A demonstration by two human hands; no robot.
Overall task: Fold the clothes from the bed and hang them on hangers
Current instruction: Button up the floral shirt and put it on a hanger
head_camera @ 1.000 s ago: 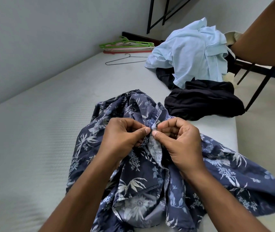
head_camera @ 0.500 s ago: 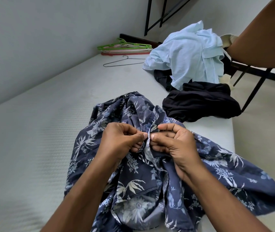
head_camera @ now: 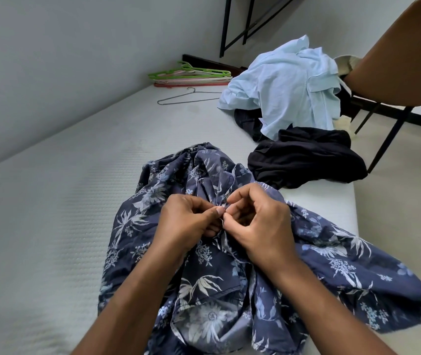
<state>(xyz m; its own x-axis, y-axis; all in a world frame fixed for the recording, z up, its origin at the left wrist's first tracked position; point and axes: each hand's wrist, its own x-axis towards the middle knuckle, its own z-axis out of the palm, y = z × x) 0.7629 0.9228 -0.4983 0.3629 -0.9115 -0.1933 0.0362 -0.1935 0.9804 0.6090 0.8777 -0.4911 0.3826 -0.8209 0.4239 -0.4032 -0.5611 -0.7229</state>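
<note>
A navy floral shirt lies crumpled on the white bed right in front of me. My left hand and my right hand meet at the shirt's front edge, each pinching the fabric between thumb and fingertips; what lies between the fingertips is hidden. A stack of green and pink plastic hangers and one wire hanger lie at the bed's far end by the wall.
A light blue shirt is heaped over dark clothes at the far right of the bed, with a black garment in front of it. A brown chair on black legs stands beside the bed at the right. The wall runs along the left.
Both hands have shifted slightly up the shirt's front edge while still pinching it. The right hand's fingers have curled in tighter at the pinch point.
</note>
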